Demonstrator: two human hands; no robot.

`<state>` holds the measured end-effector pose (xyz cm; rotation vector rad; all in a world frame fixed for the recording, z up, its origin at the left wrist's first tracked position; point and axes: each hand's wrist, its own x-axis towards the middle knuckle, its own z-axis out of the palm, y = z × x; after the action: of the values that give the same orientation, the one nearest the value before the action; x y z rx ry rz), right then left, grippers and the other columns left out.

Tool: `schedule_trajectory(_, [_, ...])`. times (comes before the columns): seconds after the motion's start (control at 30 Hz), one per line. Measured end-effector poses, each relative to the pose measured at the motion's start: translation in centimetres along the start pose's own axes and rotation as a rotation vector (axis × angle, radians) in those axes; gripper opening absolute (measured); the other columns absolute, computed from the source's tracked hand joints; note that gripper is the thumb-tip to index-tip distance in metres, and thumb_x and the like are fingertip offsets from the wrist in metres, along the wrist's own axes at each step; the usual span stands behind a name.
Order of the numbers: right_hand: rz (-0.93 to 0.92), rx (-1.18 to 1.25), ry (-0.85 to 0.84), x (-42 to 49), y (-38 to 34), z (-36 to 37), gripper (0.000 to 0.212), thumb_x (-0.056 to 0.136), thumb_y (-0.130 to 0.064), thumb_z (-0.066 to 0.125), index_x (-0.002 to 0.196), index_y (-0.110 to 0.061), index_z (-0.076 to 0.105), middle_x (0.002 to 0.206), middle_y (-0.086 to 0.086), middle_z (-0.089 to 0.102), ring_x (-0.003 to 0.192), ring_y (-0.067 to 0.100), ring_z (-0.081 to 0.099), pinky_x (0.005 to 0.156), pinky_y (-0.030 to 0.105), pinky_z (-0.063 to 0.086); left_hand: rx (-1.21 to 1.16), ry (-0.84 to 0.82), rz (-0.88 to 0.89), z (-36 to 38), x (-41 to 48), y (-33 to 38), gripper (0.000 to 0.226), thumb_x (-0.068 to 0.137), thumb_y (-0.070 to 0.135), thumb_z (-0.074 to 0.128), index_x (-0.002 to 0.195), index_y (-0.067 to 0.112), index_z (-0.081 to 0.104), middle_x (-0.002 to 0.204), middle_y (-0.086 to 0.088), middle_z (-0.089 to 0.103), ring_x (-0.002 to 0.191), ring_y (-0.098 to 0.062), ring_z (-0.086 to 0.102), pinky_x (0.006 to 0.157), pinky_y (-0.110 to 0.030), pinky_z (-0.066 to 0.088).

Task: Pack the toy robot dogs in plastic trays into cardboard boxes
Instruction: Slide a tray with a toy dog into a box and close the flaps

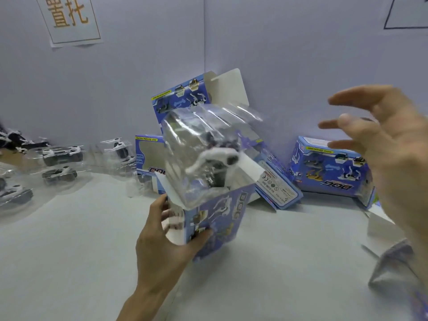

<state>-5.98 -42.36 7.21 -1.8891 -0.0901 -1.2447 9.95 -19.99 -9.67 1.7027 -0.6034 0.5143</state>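
1. Blue boxes (pixel 331 170): at least four; your left grip (pixel 162 235) clasps one upright over the bench (pixel 69 251).
2. Clear tray (pixel 199 140), white-black dog (pixel 215 158) inside: one, protruding from that box's open top.
3. Right grip (pixel 382 144): fingers spread, clear of it.

Open white tabletop (pixel 69 262) stretches in front of the cardboard box (pixel 217 218) gripped by the left hand (pixel 162 239), and to its left. Behind the box, stacked boxes (pixel 183 100) lean on the grey wall (pixel 289 66). A further box (pixel 331 167) lies to its right. Trayed toy dogs (pixel 62 156) crowd its far left. A clear tray (pixel 196 147) juts from its mouth, apparently filling it.
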Motion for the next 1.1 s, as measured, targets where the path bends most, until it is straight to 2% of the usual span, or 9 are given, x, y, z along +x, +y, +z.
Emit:
schedule_trajectory(0.17, [-0.005,0.011,0.034,0.1,0.0,-1.1,0.030,0.082,-0.041,0.054,0.110,-0.031,0.058,0.123,-0.010,0.064,0.093,0.016,0.071,0.075,0.027,0.056,-0.342,-0.157,-0.092,0.9,-0.7,1.6,0.061,0.052,0.057,0.085,0.106,0.050,0.059,0.104,0.012,0.072,0.091,-0.010,0.070,0.060,-0.018,0.056])
schedule_trajectory(0.23, [-0.003,0.009,0.035,0.1,-0.1,-1.3,0.030,0.083,-0.039,0.053,0.111,-0.028,0.059,0.123,-0.008,0.065,0.092,0.018,0.071,0.074,0.027,0.056,-0.360,-0.203,-0.094,1.1,-1.1,2.1,0.062,0.046,0.067,0.086,0.101,0.055,0.058,0.103,0.016,0.071,0.092,-0.006,0.070,0.060,-0.014,0.054])
schedule_trajectory(0.43, [0.017,0.027,0.005,0.1,-0.5,-1.5,0.016,0.092,-0.020,0.050,0.095,-0.024,0.065,0.103,-0.002,0.072,0.084,0.018,0.068,0.073,0.031,0.054,-0.255,-0.505,-0.104,2.4,-3.1,2.4,0.076,0.047,0.075,0.081,0.110,0.044,0.050,0.103,0.023,0.069,0.097,-0.001,0.066,0.073,-0.009,0.050])
schedule_trajectory(0.5, [0.010,0.009,-0.078,-0.1,-0.9,-1.1,0.019,0.093,-0.016,0.050,0.090,-0.019,0.068,0.088,0.001,0.073,0.074,0.017,0.066,0.070,0.029,0.053,-0.253,-0.624,-0.126,2.9,-3.5,2.6,0.078,0.049,0.077,0.079,0.115,0.052,0.045,0.108,0.024,0.068,0.101,-0.001,0.066,0.078,-0.009,0.049])
schedule_trajectory(0.57, [-0.019,-0.007,-0.191,-0.6,-1.7,0.0,0.020,0.093,-0.015,0.051,0.086,-0.015,0.070,0.075,0.007,0.070,0.063,0.017,0.061,0.063,0.027,0.051,-0.239,-0.668,-0.118,3.1,-3.6,2.6,0.085,0.051,0.079,0.078,0.120,0.042,0.045,0.110,0.024,0.068,0.101,-0.002,0.067,0.081,-0.009,0.049])
schedule_trajectory(0.73, [0.082,-0.373,-0.510,-2.3,-1.6,4.0,0.052,0.099,-0.047,0.042,0.068,-0.009,0.056,0.058,0.006,0.053,0.052,0.018,0.046,0.056,0.036,0.040,-0.200,-0.669,-0.102,2.9,-3.7,2.6,0.088,0.052,0.082,0.075,0.121,0.036,0.046,0.111,0.026,0.067,0.103,-0.003,0.066,0.082,-0.016,0.053])
schedule_trajectory(0.83, [0.264,-0.704,-0.826,-3.3,0.0,6.2,0.048,0.099,-0.039,0.045,0.062,-0.009,0.048,0.056,0.005,0.049,0.054,0.021,0.043,0.055,0.036,0.037,-0.173,-0.649,-0.069,2.9,-3.5,2.5,0.083,0.054,0.083,0.073,0.121,0.048,0.041,0.113,0.026,0.066,0.103,-0.002,0.065,0.079,-0.017,0.053])
schedule_trajectory(0.97, [0.352,-0.656,-0.885,-2.9,0.5,6.2,0.042,0.097,-0.032,0.046,0.064,-0.007,0.054,0.057,0.006,0.055,0.052,0.017,0.045,0.057,0.035,0.041,-0.102,-0.596,-0.011,2.8,-3.9,2.7,0.092,0.054,0.086,0.069,0.129,0.044,0.038,0.119,0.030,0.061,0.111,0.001,0.060,0.093,-0.030,0.052])
schedule_trajectory(1.1, [0.341,-0.628,-0.904,-3.1,0.4,6.0,0.041,0.098,-0.030,0.046,0.064,-0.008,0.054,0.055,0.001,0.050,0.050,0.013,0.040,0.057,0.033,0.038,-0.144,-0.248,0.295,2.7,-4.2,4.0,0.094,0.073,0.060,0.074,0.150,0.029,0.027,0.149,0.018,0.042,0.136,-0.010,0.044,0.107,-0.021,0.039])
